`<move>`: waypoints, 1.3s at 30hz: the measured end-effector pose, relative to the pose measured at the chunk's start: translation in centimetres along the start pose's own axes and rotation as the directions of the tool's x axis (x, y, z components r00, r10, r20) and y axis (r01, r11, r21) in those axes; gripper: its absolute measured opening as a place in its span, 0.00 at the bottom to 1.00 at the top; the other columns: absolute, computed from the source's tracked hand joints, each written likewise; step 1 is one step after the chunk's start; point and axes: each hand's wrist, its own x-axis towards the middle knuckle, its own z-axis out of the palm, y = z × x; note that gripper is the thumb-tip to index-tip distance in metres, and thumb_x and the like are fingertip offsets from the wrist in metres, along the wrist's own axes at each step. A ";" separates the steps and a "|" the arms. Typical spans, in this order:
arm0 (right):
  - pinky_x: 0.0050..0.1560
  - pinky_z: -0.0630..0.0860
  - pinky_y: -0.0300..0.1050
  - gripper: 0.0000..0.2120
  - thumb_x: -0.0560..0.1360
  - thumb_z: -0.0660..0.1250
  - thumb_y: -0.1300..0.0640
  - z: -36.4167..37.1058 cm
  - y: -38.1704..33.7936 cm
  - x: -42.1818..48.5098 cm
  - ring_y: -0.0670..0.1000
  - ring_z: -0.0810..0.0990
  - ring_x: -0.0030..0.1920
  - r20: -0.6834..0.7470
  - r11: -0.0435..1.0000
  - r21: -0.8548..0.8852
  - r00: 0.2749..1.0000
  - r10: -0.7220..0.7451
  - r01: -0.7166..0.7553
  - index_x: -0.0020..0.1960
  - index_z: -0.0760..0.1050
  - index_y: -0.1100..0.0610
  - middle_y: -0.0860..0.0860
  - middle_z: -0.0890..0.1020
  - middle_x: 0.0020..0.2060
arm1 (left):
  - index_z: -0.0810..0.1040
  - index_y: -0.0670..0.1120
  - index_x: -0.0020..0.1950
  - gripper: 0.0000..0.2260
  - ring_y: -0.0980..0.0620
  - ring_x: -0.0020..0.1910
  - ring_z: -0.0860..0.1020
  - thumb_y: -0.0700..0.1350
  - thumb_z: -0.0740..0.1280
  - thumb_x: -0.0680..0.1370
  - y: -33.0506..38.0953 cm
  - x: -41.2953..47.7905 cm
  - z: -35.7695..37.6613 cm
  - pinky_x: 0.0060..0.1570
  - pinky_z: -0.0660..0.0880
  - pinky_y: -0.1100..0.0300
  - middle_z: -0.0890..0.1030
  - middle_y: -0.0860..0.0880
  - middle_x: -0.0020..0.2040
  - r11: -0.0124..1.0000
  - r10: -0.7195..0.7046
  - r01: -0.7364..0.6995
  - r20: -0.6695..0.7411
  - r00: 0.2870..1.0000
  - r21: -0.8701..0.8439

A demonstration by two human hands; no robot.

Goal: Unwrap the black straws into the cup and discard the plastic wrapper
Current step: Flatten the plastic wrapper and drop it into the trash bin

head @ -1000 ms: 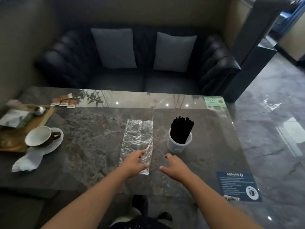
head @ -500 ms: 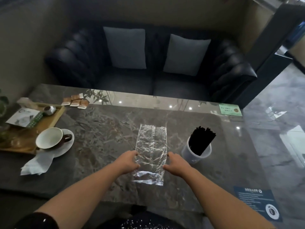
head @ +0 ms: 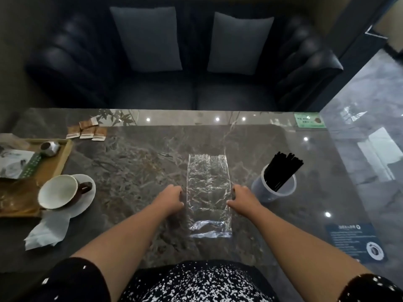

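The clear crinkled plastic wrapper (head: 208,188) lies flat on the dark marble table (head: 135,171), its near end folded over. My left hand (head: 172,198) has curled fingers at the wrapper's left edge. My right hand (head: 242,198) pinches its right edge with thumb and fingertips. To the right stands a translucent cup (head: 261,189) with a bundle of black straws (head: 282,171) leaning in it, tips pointing up and right. The cup is close beside my right hand, not touched.
A white coffee cup on a saucer (head: 58,194), a crumpled napkin (head: 46,232) and a wooden tray (head: 54,162) sit at the left. Several brown sachets (head: 87,131) lie at the far left. A dark card (head: 355,240) is at the near right; a sofa (head: 185,62) stands behind.
My left hand left the wrapper's near end for its left edge, and my right hand came onto the right edge. The near end is now folded. The view tilted down.
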 end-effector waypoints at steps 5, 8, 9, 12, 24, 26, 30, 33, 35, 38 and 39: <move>0.46 0.78 0.50 0.15 0.72 0.70 0.56 0.5 -0.3 0.6 0.57 0.79 0.49 -0.030 0.989 0.108 0.993 0.110 -0.106 0.56 0.72 0.59 0.56 0.79 0.50 | 0.75 0.44 0.55 0.10 0.42 0.55 0.77 0.40 0.64 0.73 1.1 0.6 0.9 0.50 0.73 0.53 0.77 0.42 0.56 0.991 -0.116 0.107 -0.113 0.987 -0.085; 0.35 0.73 0.46 0.14 0.71 0.71 0.56 1.2 -0.6 0.7 0.54 0.79 0.43 -0.059 0.957 0.218 0.977 0.207 -0.190 0.53 0.72 0.59 0.55 0.79 0.46 | 0.74 0.43 0.53 0.09 0.42 0.52 0.78 0.39 0.64 0.73 2.0 0.5 1.7 0.47 0.73 0.53 0.79 0.42 0.54 0.955 -0.238 0.208 -0.130 0.962 -0.212; 0.36 0.74 0.47 0.14 0.71 0.71 0.56 1.4 -0.7 0.7 0.55 0.80 0.44 -0.066 0.946 0.248 0.971 0.231 -0.208 0.52 0.72 0.60 0.56 0.79 0.45 | 0.74 0.42 0.53 0.09 0.41 0.52 0.78 0.39 0.65 0.73 2.3 0.5 1.9 0.48 0.74 0.52 0.79 0.42 0.53 0.939 -0.269 0.232 -0.122 0.955 -0.254; 0.42 0.78 0.51 0.09 0.71 0.71 0.56 1.7 -1.0 1.0 0.58 0.81 0.41 -0.066 0.929 0.294 0.965 0.253 -0.223 0.45 0.72 0.59 0.57 0.79 0.39 | 0.75 0.41 0.53 0.09 0.42 0.51 0.78 0.40 0.67 0.74 3.0 0.7 2.0 0.45 0.73 0.54 0.80 0.42 0.51 0.898 -0.326 0.279 -0.088 0.941 -0.341; 0.53 0.80 0.63 0.09 0.74 0.72 0.56 3.1 -0.1 0.8 0.61 0.82 0.49 -0.019 0.737 0.635 0.949 0.314 -0.231 0.46 0.72 0.57 0.59 0.80 0.43 | 0.80 0.41 0.39 0.07 0.39 0.45 0.83 0.43 0.71 0.73 1.0 2.2 4.0 0.50 0.81 0.44 0.84 0.40 0.39 0.661 -0.379 0.256 -0.020 0.925 -0.705; 0.53 0.81 0.63 0.08 0.75 0.72 0.56 3.3 -0.1 0.6 0.59 0.81 0.45 0.001 0.739 0.635 0.957 0.291 -0.225 0.44 0.73 0.57 0.58 0.80 0.41 | 0.79 0.42 0.38 0.06 0.39 0.44 0.83 0.42 0.71 0.74 0.5 1.9 4.2 0.50 0.81 0.43 0.84 0.39 0.39 0.674 -0.336 0.212 -0.038 0.941 -0.708; 0.43 0.80 0.54 0.09 0.76 0.71 0.57 3.5 0.1 0.0 0.53 0.77 0.35 0.018 0.753 0.631 0.973 0.229 -0.189 0.41 0.74 0.58 0.55 0.79 0.34 | 0.79 0.41 0.40 0.04 0.41 0.41 0.81 0.38 0.71 0.74 -0.1 0.6 4.1 0.50 0.80 0.43 0.83 0.39 0.39 0.671 -0.299 0.157 -0.070 0.952 -0.725; 0.33 0.75 0.42 0.10 0.76 0.71 0.58 3.5 0.5 -0.3 0.48 0.75 0.28 0.010 0.752 0.640 0.980 0.199 -0.159 0.39 0.74 0.58 0.52 0.78 0.30 | 0.80 0.40 0.39 0.05 0.45 0.36 0.79 0.37 0.70 0.75 -0.3 -0.4 3.9 0.46 0.80 0.47 0.82 0.42 0.35 0.660 -0.276 0.142 -0.062 0.959 -0.738; 0.30 0.73 0.40 0.10 0.76 0.71 0.58 3.3 0.7 -0.5 0.47 0.74 0.26 0.019 0.715 0.681 0.980 0.199 -0.158 0.38 0.74 0.58 0.51 0.77 0.28 | 0.80 0.39 0.40 0.05 0.47 0.33 0.78 0.37 0.69 0.76 -0.3 -0.8 3.7 0.41 0.80 0.51 0.81 0.43 0.33 0.637 -0.270 0.143 -0.045 0.962 -0.757; 0.31 0.73 0.44 0.10 0.76 0.71 0.61 3.0 1.1 -0.9 0.50 0.72 0.28 0.051 0.586 0.791 0.973 0.224 -0.176 0.38 0.74 0.59 0.55 0.75 0.28 | 0.79 0.39 0.39 0.06 0.52 0.27 0.76 0.37 0.69 0.76 -0.2 -1.2 3.5 0.31 0.75 0.60 0.79 0.45 0.30 0.611 -0.254 0.127 -0.041 0.966 -0.781; 0.32 0.73 0.45 0.10 0.76 0.71 0.62 2.8 1.2 -1.1 0.51 0.72 0.28 0.062 0.549 0.816 0.972 0.225 -0.179 0.38 0.74 0.60 0.55 0.75 0.29 | 0.79 0.39 0.39 0.06 0.54 0.27 0.75 0.37 0.70 0.76 -0.2 -1.4 3.3 0.30 0.74 0.61 0.79 0.46 0.29 0.600 -0.245 0.120 -0.039 0.969 -0.791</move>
